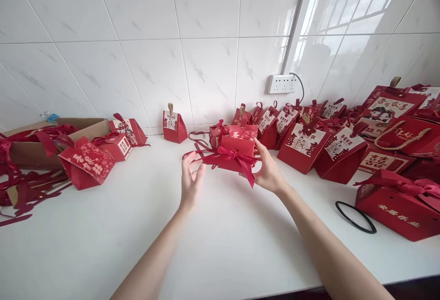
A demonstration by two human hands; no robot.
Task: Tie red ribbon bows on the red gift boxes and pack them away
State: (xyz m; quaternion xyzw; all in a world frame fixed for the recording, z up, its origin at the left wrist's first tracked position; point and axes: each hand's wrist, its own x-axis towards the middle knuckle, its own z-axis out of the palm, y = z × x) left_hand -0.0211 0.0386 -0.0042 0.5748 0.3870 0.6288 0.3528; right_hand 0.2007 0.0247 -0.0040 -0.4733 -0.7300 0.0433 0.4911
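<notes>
A small red gift box (pixel 237 153) tied with a red ribbon bow (pixel 237 157) sits above the white counter (pixel 220 245), near its middle, just in front of the row of boxes along the tiled wall (pixel 154 61). Its raised flap carries pale printed characters too small to read. The right hand (pixel 270 171) grips the box at its right side, thumb on the front, fingers wrapped behind. The left hand (pixel 190 178) is just left of the box with fingers spread and loosely curled, at the trailing ribbon ends; whether it pinches them cannot be told. Both forearms reach in from the lower edge. Right of the box stand larger red bags (pixel 302 146) with white labels showing cartoon couples and Chinese characters; further right a long box (pixel 398 206) bears gold characters, a black ring (pixel 355 217) beside it. Left of the box, a lone small bag (pixel 174 125) stands by the wall, and further left a cardboard carton (pixel 51 139) and a tipped bag (pixel 85 162) with white script. A socket strip (pixel 283 83) is fixed on the wall above.
</notes>
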